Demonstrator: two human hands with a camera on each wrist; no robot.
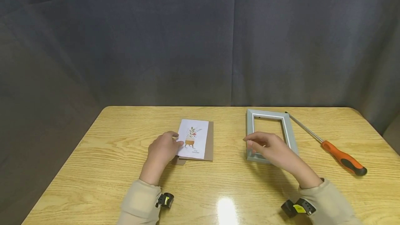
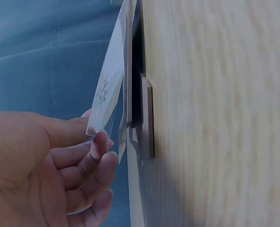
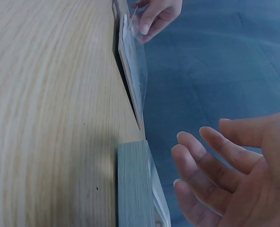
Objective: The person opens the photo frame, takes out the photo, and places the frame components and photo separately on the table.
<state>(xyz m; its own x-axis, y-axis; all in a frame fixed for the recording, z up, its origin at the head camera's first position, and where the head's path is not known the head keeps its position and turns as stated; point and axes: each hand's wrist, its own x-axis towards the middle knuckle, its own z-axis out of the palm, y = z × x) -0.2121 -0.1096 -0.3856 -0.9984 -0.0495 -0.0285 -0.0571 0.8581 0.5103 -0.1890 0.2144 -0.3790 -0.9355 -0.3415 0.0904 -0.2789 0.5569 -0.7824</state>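
Observation:
My left hand (image 1: 162, 148) pinches the left edge of a clear plastic sheet (image 3: 142, 61) between thumb and fingers; the sheet is tilted slightly up. Beneath it is a white card printed with a potted plant (image 1: 201, 145), on a brown backing board (image 1: 210, 145). Another brown piece (image 1: 179, 161) sticks out below, largely covered. Over on the right, my right hand (image 1: 275, 150) hovers above the lower part of a grey-green picture frame (image 1: 250, 127), fingers loosely bent and holding nothing. The frame lies flat, and wood shows through its opening.
A screwdriver (image 1: 339, 155) with an orange and black handle lies to the right of the frame, its tip by the frame's upper right corner. The wooden table (image 1: 125, 124) ends at the back before a dark grey curtain (image 1: 187, 44).

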